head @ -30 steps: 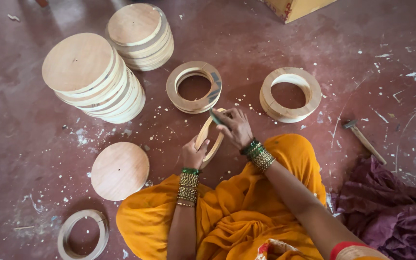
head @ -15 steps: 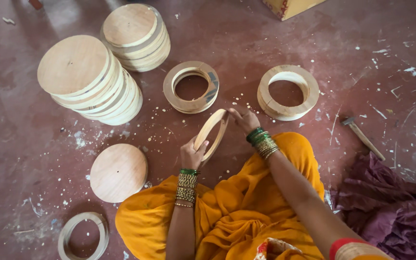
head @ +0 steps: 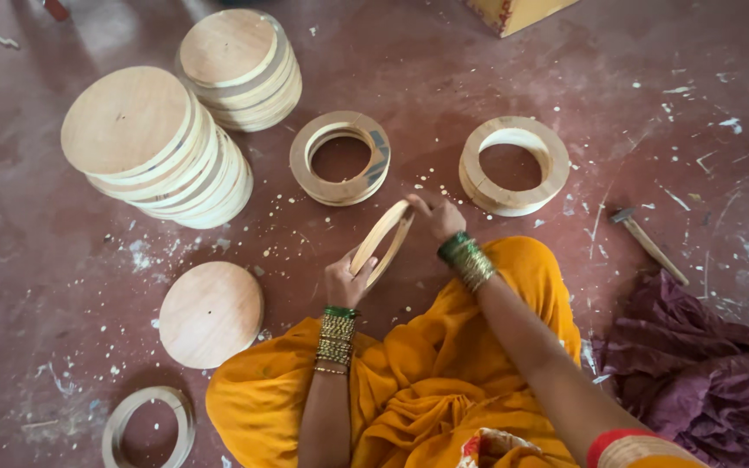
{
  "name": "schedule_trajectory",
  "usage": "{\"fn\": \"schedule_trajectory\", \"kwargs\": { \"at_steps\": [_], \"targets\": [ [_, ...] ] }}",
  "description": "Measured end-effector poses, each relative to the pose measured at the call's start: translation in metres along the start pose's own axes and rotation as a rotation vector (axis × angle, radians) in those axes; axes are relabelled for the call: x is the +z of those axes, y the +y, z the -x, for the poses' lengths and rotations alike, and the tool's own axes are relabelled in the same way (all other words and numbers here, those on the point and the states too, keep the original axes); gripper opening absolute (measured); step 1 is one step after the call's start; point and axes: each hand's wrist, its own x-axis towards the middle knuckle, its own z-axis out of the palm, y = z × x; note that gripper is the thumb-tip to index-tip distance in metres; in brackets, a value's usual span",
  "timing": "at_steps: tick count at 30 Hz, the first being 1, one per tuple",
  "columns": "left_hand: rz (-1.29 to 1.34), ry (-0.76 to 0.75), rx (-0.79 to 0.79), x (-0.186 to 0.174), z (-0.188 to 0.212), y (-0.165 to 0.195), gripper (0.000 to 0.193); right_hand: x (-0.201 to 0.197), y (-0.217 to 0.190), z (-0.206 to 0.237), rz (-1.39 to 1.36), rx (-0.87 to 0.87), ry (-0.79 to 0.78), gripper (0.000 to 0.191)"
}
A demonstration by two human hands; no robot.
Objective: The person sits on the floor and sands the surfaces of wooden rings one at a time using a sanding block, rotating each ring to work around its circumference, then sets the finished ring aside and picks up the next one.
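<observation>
Wooden ring (head: 381,241), tilted on edge, is gripped by both hands: left hand (head: 346,282) clasps its lower rim, right hand (head: 438,217) pinches its top. Stacked wooden discs (head: 153,143) sit on the floor (head: 478,69) nearby.

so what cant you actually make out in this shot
- Wooden ring, head view: held on edge between left hand and right hand; its face is unseen and fingers hide the grip.
- Yellow box: cut off by the top edge.
- Hammer: head too small.
</observation>
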Motion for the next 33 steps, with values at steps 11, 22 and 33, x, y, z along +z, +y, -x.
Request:
{"fn": "schedule_trajectory", "kwargs": {
  "at_steps": [11,22,33],
  "targets": [
    [0.025,0.000,0.151,-0.010,-0.005,0.015,0.062,-0.001,-0.024,0.030,0.285,-0.678,0.229,0.043],
    [0.246,-0.083,-0.152,-0.014,0.000,0.010,0.045,0.024,0.012,0.009,-0.014,0.076,0.002,0.050],
    [-0.068,0.088,0.220,-0.009,0.004,0.006,0.054,0.008,-0.035,0.069,0.346,-0.771,0.280,0.053]
  ]
}}
